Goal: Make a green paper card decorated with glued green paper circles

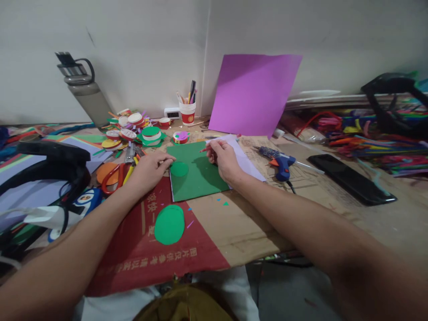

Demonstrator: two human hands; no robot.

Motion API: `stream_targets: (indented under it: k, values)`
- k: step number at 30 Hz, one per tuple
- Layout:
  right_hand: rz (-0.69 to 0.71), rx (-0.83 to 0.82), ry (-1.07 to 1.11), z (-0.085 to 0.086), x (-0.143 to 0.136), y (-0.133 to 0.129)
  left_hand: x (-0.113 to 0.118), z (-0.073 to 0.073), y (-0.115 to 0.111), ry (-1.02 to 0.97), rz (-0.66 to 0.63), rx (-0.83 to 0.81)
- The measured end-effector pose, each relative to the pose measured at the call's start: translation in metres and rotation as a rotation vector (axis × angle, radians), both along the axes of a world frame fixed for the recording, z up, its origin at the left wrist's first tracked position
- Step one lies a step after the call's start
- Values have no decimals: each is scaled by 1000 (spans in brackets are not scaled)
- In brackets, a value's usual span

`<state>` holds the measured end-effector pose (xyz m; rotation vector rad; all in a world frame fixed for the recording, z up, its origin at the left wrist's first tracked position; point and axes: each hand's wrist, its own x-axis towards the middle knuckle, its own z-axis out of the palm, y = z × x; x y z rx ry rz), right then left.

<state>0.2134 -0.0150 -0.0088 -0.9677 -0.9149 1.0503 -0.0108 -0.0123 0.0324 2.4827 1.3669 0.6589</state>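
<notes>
A dark green sheet (203,171) lies on the cardboard with a small bright green circle (179,169) near its upper left corner. My left hand (152,167) rests at the sheet's left edge, its fingers together beside the circle; whether anything is between them is too small to tell. Over the sheet's upper right, my right hand (222,158) is closed on a thin red pencil (203,150), its tip pointing left. Larger green circles (169,224) lie stacked on the red part of the cardboard, nearer to me. White paper (245,158) shows under my right wrist.
A blue glue gun (284,167) and a black phone (351,178) lie at the right. Red-handled scissors (112,178) are left of my left hand. A purple sheet (256,93) leans on the wall. Behind stand a pen cup (187,117), small paper hats (151,135) and a bottle (88,100).
</notes>
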Motion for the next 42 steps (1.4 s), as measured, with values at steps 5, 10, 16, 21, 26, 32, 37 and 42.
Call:
stream_targets:
  k: [5,10,16,21,26,32,37,42]
  values:
    - [-3,-2,-4,1,0,0,-2,-3,-1,39,-102,33]
    - [2,-4,-11,2,0,-1,-1,-11,1,142,-271,37]
    - [1,-4,-24,0,0,1,-2,-14,1,142,-301,54]
    - [-1,2,-28,1,0,0,-1,-14,1,124,-323,38]
    - [2,-6,-31,3,-1,-2,-1,-14,1,111,-324,21]
    - [-3,-1,-39,2,-1,-1,-3,-18,4,142,-381,76]
    - [3,6,-67,3,-1,-2,-3,-19,4,212,-411,128]
    - [22,87,-205,8,-1,-8,-1,-17,-4,266,-388,193]
